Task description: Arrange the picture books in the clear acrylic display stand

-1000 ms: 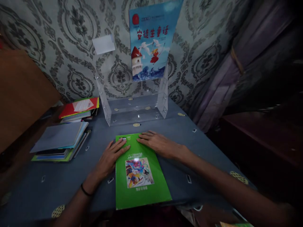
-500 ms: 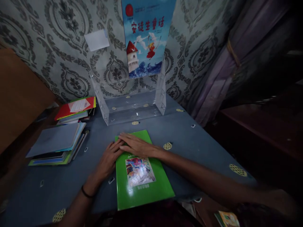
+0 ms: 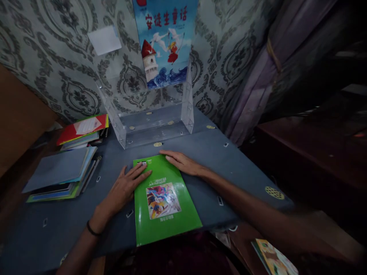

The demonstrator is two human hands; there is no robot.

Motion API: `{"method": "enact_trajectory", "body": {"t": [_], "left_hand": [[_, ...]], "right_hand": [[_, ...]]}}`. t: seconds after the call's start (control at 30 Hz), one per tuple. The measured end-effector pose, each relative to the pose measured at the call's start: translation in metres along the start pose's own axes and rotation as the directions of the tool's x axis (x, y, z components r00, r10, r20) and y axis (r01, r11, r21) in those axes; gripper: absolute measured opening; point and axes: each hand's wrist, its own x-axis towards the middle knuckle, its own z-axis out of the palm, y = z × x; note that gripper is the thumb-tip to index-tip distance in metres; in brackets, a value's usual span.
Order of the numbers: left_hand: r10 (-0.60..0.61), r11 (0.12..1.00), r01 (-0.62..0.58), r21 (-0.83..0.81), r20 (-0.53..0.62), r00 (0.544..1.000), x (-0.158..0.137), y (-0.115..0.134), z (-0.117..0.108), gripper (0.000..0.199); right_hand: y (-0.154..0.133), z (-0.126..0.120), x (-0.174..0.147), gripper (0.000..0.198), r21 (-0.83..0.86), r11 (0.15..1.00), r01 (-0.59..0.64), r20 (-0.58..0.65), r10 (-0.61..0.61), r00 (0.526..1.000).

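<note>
A green book (image 3: 168, 225) with a colourful picture on its cover lies flat at the table's near edge, its printing upside down to me. My left hand (image 3: 123, 189) rests over the book's left edge, fingers spread across the upper part of the cover. At the upper right corner is my right hand (image 3: 183, 162), its fingers stretched out along the book's edge, thumb slightly apart. Neither hand is wrapped round anything. A dark band circles my left wrist.
A clear acrylic stand (image 3: 156, 133) is behind the book, below a blue picture book (image 3: 164, 46) against the patterned wall. Left are two stacks, one topped by a grey-blue cover (image 3: 57, 166), the other by a red folder (image 3: 82, 130). Another book (image 3: 275, 258) lies low at right.
My hands have moved apart: the right has slid from the middle of the book's top to its right corner. The left stays at the left edge, fingers now more spread. The view has shifted.
</note>
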Motion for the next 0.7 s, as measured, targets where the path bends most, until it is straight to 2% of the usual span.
{"method": "enact_trajectory", "body": {"t": [0.17,0.33,0.4,0.57,0.7], "left_hand": [[-0.013,1.000,0.012,0.014,0.066,0.998,-0.001,-0.004,-0.010,0.068],[-0.017,0.993,0.018,-0.116,0.014,1.000,0.021,0.005,-0.004,0.046],[0.003,0.987,-0.004,-0.163,-0.007,1.000,0.037,0.013,0.001,0.044],[0.049,0.974,-0.047,-0.221,0.001,0.999,0.072,0.036,0.008,0.049],[0.125,0.964,-0.115,-0.241,0.027,0.992,0.079,0.053,0.009,0.051]], "right_hand": [[-0.001,-0.002,0.003,0.059,0.180,0.983,-0.022,-0.058,0.033,0.998],[0.005,0.000,0.008,0.061,0.419,0.906,-0.054,-0.053,0.084,0.995],[0.006,0.000,0.009,0.065,0.494,0.867,-0.063,-0.049,0.101,0.994],[0.006,0.000,0.008,0.068,0.558,0.828,-0.055,-0.043,0.095,0.995],[0.006,-0.002,0.008,0.068,0.551,0.833,-0.047,-0.047,0.087,0.995]]}}
